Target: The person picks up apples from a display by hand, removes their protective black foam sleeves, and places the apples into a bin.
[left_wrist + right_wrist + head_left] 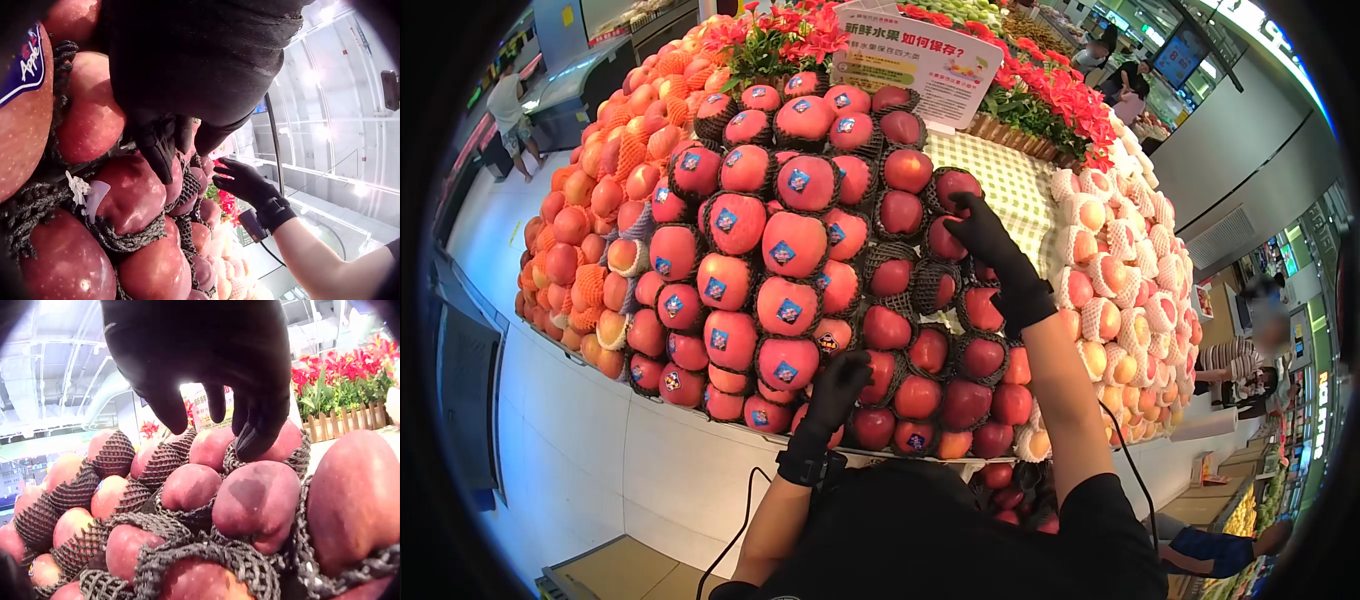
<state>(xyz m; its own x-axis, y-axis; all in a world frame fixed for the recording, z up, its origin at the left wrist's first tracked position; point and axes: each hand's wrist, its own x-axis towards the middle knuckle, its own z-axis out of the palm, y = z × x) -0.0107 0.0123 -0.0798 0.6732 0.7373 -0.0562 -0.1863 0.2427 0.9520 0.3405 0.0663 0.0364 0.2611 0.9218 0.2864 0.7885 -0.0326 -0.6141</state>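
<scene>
My right hand [990,245], in a black glove, reaches over the back right of a pile of red apples. Its fingers are spread and hang down, fingertips right at a dark red apple [284,442] in a black foam net. My left hand [836,392], also gloved, is low over the front rows, beside a red apple [882,375]. In the left wrist view its fingers [156,147] point down close over a shiny red apple [131,190], and part of them is hidden behind the hand. Neither hand shows an apple in its grip.
Larger apples with blue stickers [735,222] fill the left of the stand. Peach-coloured fruit in white nets [1105,320] lies to the right. A checked cloth [1000,185], a sign [915,65] and red flowers [1065,95] behind a small wooden fence [350,422] are at the back.
</scene>
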